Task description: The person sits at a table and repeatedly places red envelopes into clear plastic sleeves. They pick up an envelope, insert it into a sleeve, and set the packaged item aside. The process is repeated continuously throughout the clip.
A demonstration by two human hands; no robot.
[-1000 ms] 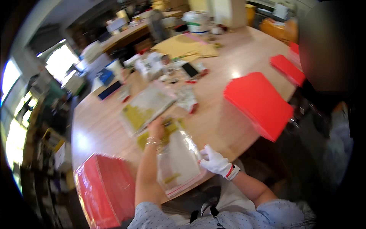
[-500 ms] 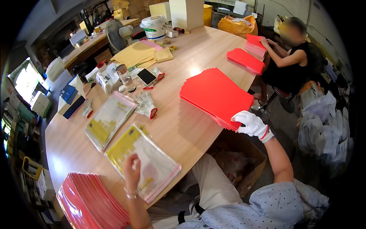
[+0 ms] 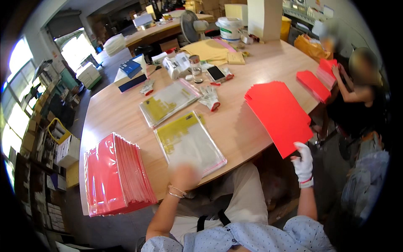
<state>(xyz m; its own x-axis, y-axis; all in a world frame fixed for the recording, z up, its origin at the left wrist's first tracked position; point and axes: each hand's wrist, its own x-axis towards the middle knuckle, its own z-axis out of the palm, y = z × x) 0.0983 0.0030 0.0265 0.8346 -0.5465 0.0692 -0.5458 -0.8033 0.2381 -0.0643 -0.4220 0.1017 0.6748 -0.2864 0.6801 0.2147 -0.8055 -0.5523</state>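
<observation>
My bare left hand (image 3: 184,176), with a bracelet at the wrist, is over the near edge of a stack of clear plastic sleeves (image 3: 197,140) with yellow print. Motion blur hides its fingers. At the right, my right hand (image 3: 303,164) wears a white glove. Its thumb and fingers are apart, with the fingertips at the near edge of a fanned stack of red card sheets (image 3: 279,113). That stack's near corner juts past the table edge. A tall pile of red sheets in clear sleeves (image 3: 105,176) stands at the table's left near corner.
Behind are a second stack of sleeves (image 3: 170,101), a loose glove (image 3: 209,98), a phone (image 3: 216,74), a glass jar (image 3: 195,69) and a white bucket (image 3: 230,29). A co-worker (image 3: 357,92) at the far right handles red sheets near another red stack (image 3: 312,86).
The view has swung left. My left hand has moved to the sleeves' near edge. My right hand's fingers have loosened at the red stack, whose near corner now reaches further out.
</observation>
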